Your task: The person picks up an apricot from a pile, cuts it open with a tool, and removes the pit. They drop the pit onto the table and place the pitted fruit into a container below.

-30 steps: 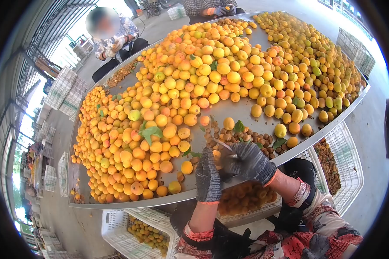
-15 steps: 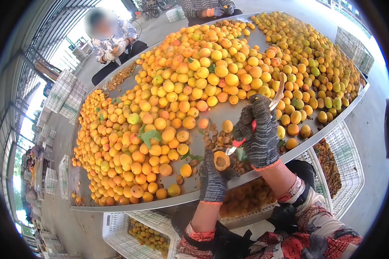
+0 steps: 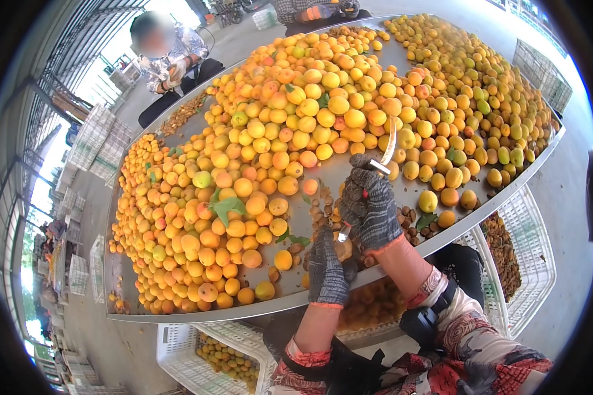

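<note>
My right hand (image 3: 373, 207), in a dark grey knitted glove, is closed around a knife. The knife's curved blade (image 3: 391, 143) points up and away, and a small metal tip (image 3: 344, 232) sticks out below the fist. Close beside it my left hand (image 3: 327, 270), gloved alike, is closed on an apricot (image 3: 342, 249), mostly hidden, its brownish cut side facing the tip. Loose apricot pits (image 3: 317, 212) lie just beyond the left hand. More pits (image 3: 407, 217) lie right of my right hand.
A big heap of apricots (image 3: 244, 178) covers much of the metal table (image 3: 369, 275). White crates with fruit (image 3: 227, 361) and pits (image 3: 501, 253) stand below the near edge. Two people sit across the table, one at the far left (image 3: 171, 62).
My right hand has moved left and slightly down, the blade shifting left with it. The cut apricot in my left hand, seen face-on before, is now mostly covered.
</note>
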Demonstrator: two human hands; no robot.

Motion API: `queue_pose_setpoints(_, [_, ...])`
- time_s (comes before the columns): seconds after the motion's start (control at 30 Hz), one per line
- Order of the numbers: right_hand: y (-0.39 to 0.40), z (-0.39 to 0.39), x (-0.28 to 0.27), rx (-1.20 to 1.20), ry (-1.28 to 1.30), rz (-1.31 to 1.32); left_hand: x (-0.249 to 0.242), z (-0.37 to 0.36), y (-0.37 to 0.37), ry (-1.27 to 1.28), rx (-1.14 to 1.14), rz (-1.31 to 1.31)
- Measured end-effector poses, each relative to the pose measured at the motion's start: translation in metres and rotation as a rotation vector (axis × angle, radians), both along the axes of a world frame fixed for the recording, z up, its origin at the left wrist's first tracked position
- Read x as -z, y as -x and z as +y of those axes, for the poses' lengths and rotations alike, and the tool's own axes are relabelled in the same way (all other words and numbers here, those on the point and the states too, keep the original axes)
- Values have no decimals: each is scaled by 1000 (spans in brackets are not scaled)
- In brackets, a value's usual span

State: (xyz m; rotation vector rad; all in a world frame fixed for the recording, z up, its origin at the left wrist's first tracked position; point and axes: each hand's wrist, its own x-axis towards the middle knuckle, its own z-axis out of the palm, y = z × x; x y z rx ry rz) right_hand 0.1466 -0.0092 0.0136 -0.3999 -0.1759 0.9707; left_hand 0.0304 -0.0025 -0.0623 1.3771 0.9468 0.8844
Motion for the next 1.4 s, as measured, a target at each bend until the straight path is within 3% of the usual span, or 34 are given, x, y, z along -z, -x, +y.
queue_pose_setpoints(0.07, [-2,3,4,-8,1,20,-37,4,-11,576,-114,-166])
queue_pose_setpoints(0.1, [-2,3,4,-47,-32,10,-23,7,-8,576,-117,-166])
queue_pose_setpoints(0.17, [3,7,7,-88,-64,3,19,13,1,-266,47,215])
queue_pose_setpoints(0.2, [13,12,11,53,-19,-140,16,13,-1,-265,45,215])
queue_pose_setpoints(0.27, [19,11,13,190,27,-282,6,13,-7,-774,-92,688])
queue_pose_setpoints(0.33, [16,6,8,136,117,-396,2,17,-5,-805,-59,640])
queue_pose_setpoints(0.37, [10,9,22,83,-40,-345,1,15,-3,-823,-18,592])
queue_pose_setpoints(0.4, [11,9,26,80,-37,-343,-5,17,-8,-819,-18,594])
queue_pose_setpoints(0.47, [13,12,31,144,-139,-383,-24,26,-26,860,6,-371])
queue_pose_setpoints(0.5, [19,12,39,180,38,-306,-33,25,-29,1039,-56,-446])
queue_pose_setpoints(0.53, [18,9,45,182,39,-302,-39,23,-30,1069,-79,-480])
queue_pose_setpoints(0.6, [12,5,47,617,299,-1777,-47,21,-32,1086,-101,-513])
queue_pose_setpoints(0.63, [15,8,44,358,205,-1613,-51,21,-32,1089,-112,-518])
queue_pose_setpoints(0.77, [15,7,39,308,80,-1529,-60,19,-30,1069,-113,-588])
queue_pose_setpoints(0.83, [8,21,47,280,161,-582,-56,21,-21,1011,67,-775])
queue_pose_setpoints(0.87, [1,21,49,285,156,-586,-53,23,-22,1007,74,-777])
queue_pose_setpoints(0.93, [-4,13,14,-82,-271,44,-46,20,-25,950,120,-864])
queue_pose_setpoints(0.97, [-1,15,13,-35,-251,84,-29,23,-25,951,123,-869])
queue_pose_setpoints(1.03, [-3,12,17,-86,-254,63,-13,28,-25,345,225,-574])
queue_pose_setpoints(1.07, [-2,11,21,-136,-255,47,-6,26,-24,345,224,-574])
queue_pose_setpoints(1.1, [1,10,29,-138,-255,47,-34,20,-27,624,91,-709])
queue_pose_setpoints(1.13, [6,9,39,25,-72,-326,-50,18,-28,902,-51,-837])
queue_pose_setpoints(1.17, [10,7,46,189,117,-694,-52,20,-29,960,-120,-844])
queue_pose_setpoints(1.2, [14,3,46,187,119,-694,-50,21,-29,967,-153,-828])
queue_pose_setpoints(1.27, [19,-5,40,427,22,-1714,-46,28,-31,975,-209,-811])
queue_pose_setpoints(1.33, [21,-3,34,370,24,-1728,-42,33,-32,972,-257,-789])
queue_pose_setpoints(1.4, [12,9,38,204,309,-1309,-36,36,-30,960,-296,-762])
